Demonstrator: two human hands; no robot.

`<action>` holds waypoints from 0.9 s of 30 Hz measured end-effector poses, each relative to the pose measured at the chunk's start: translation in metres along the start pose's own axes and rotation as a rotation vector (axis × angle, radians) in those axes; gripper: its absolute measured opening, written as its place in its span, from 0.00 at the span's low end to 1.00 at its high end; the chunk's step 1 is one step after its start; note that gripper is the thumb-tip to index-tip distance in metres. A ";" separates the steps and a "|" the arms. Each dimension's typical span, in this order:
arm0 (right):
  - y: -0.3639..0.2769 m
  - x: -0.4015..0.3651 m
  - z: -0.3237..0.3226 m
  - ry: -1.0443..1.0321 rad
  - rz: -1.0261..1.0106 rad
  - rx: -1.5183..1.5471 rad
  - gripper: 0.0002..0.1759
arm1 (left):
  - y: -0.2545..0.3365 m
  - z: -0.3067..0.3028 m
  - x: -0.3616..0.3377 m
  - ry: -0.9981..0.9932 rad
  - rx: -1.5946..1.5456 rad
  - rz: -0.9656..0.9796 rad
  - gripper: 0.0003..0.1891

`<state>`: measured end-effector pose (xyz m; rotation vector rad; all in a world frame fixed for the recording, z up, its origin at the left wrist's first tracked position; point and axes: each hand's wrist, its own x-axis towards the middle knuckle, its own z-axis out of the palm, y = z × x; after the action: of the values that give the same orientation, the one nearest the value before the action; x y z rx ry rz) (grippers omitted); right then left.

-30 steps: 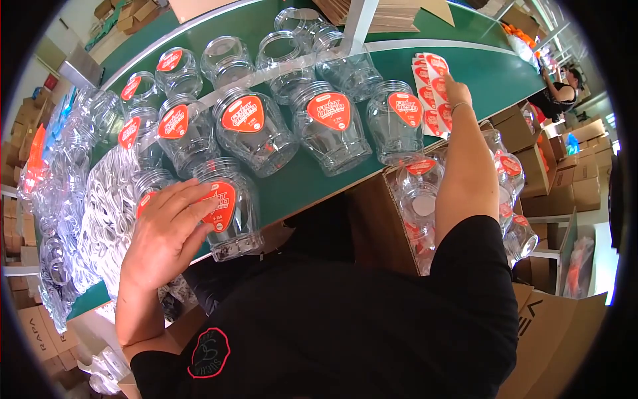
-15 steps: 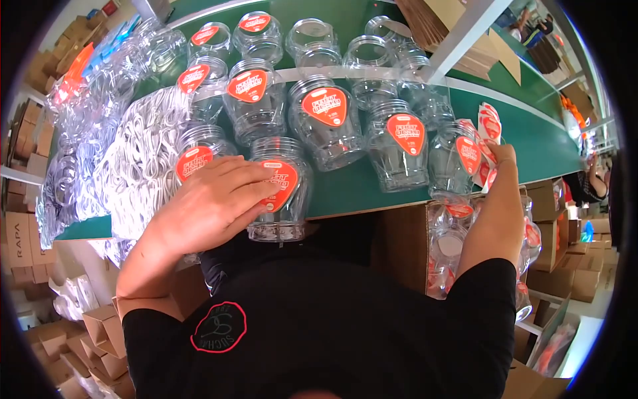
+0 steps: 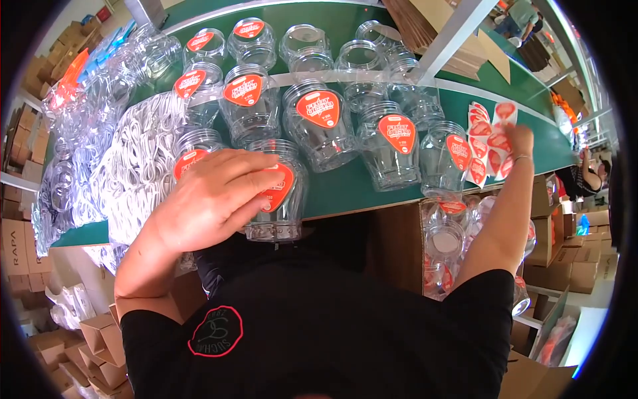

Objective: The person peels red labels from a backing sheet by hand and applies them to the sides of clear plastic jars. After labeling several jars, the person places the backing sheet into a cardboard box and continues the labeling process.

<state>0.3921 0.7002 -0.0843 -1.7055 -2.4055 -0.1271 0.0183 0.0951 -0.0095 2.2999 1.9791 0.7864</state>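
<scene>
My left hand (image 3: 216, 196) lies over the left side of a clear plastic jar (image 3: 282, 223) at the table's front edge. Its fingers are bent together against the jar, their tips on the red label. On the right, my right hand (image 3: 520, 141) pinches the right edge of a sheet of red stickers (image 3: 480, 143); its fingertips are slightly blurred. Another labelled jar (image 3: 189, 159) is partly hidden behind my left hand. Beside the stickers stands a smaller-looking labelled jar (image 3: 446, 156), with one more labelled jar (image 3: 392, 159) to its left.
Several more jars (image 3: 318, 133) stand in rows on the green table (image 3: 332, 196), some without labels. Bundled white cords (image 3: 136, 173) lie at left, near bagged clear plastic. Below the right edge, a carton holds jars (image 3: 445, 239). A metal post (image 3: 455, 40) rises behind.
My right hand has moved right and slightly up. The sticker sheet, folded before, now lies spread wider. My left hand stays on the same jar.
</scene>
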 end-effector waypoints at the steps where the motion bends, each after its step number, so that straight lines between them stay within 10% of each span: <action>1: -0.044 -0.027 -0.053 0.047 0.024 0.240 0.24 | 0.001 -0.001 0.002 0.019 -0.012 -0.003 0.18; 6: -0.179 -0.134 -0.175 -0.154 -0.189 1.223 0.14 | 0.015 0.002 0.022 0.179 -0.353 -0.079 0.20; 12: -0.316 -0.255 -0.168 -0.413 -0.376 1.580 0.12 | 0.035 0.048 0.048 0.130 -1.211 -0.412 0.22; 16: -0.359 -0.290 -0.134 -0.541 -0.408 1.719 0.12 | 0.040 0.058 0.041 0.637 -1.734 -0.292 0.22; 27: -0.421 -0.334 -0.122 -0.658 -0.442 1.755 0.12 | 0.010 0.037 -0.021 0.903 -1.515 -0.389 0.15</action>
<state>0.1154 0.2287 -0.0164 -0.3180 -1.7182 1.9769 0.0397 0.0849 -0.0465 0.6612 0.9420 2.3027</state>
